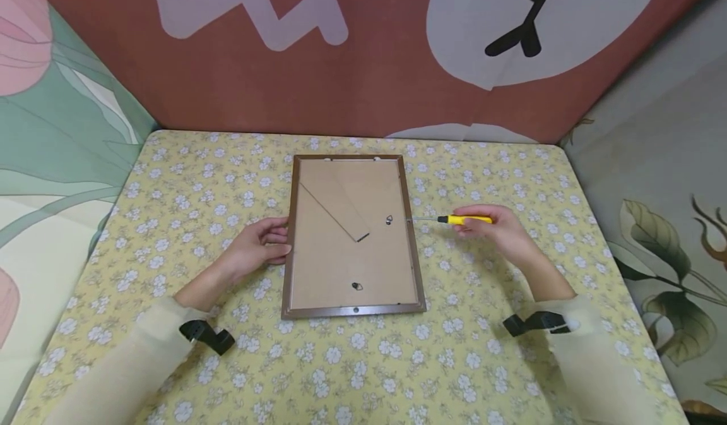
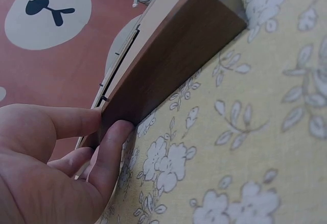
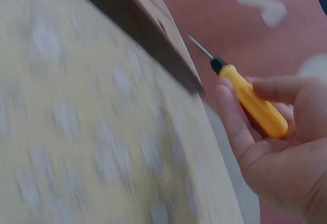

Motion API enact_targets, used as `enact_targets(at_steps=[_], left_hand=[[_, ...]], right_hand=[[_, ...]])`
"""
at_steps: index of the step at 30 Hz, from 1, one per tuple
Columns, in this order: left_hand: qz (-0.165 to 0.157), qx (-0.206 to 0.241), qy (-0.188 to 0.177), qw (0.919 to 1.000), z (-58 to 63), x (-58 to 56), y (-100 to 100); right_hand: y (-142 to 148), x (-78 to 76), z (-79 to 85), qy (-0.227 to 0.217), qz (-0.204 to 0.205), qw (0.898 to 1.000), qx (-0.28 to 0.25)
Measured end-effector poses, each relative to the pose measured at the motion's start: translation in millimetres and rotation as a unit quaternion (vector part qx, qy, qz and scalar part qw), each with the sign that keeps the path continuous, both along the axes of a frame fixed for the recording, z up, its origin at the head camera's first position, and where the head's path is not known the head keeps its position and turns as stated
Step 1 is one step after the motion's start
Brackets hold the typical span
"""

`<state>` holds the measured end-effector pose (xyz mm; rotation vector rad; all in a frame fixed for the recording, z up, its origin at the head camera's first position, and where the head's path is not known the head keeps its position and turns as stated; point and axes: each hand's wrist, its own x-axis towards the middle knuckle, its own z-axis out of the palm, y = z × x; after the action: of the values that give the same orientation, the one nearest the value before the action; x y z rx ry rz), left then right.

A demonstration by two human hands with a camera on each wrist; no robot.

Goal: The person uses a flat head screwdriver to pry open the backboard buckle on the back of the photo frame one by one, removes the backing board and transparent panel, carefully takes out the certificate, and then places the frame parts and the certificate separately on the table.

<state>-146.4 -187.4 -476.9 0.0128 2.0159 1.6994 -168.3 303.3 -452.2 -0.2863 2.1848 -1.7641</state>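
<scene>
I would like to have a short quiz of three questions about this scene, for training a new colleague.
1. Which colour is the handle of the screwdriver in the right hand? A) red; B) yellow; C) green.
2. True or false: the left hand touches the left side of the picture frame.
3. Fill the gap: the picture frame lies with its ____ facing up.

Key: 1. B; 2. true; 3. back.

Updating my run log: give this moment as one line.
left hand: holds frame at left edge | right hand: holds yellow screwdriver, tip near frame's right edge | frame: lies back up
</scene>
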Motion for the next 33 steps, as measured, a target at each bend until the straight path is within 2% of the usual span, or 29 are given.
enact_targets(at_steps=[8, 12, 14, 18, 21, 26, 33], left_hand=[[0.002, 0.009, -0.002, 1.0, -0.9, -0.9, 0], [0.001, 0.009, -0.001, 1.0, -0.9, -0.9, 0], [0.0, 0.008, -0.002, 1.0, -0.8, -0.6, -1], [-0.002, 0.008, -0.004, 1.0, -0.7, 0.4, -1], [-0.002, 0.009, -0.003, 1.0, -0.3, 0.1, -1], [0.0, 0.007, -0.001, 1.0, -0.4, -0.5, -1], [0.002, 0.01, -0.002, 0.9999, -1.1, 0.8, -1]], right_hand=[[72, 2.7, -3.6, -0.009, -0.033, 0.999, 0.018], [89, 6.9, -8.1, -0.004, -0.052, 0.996, 0.068], [93, 8.2, -10.1, 0.0, -0.055, 0.992, 0.109], [97, 8.8, -14.0, 0.014, -0.055, 0.977, 0.203], [96, 9.1, -16.7, 0.025, -0.055, 0.968, 0.242], [91, 11.4, -20.1, 0.047, -0.069, 0.963, 0.257], [84, 16.2, -22.9, 0.062, -0.084, 0.961, 0.258]])
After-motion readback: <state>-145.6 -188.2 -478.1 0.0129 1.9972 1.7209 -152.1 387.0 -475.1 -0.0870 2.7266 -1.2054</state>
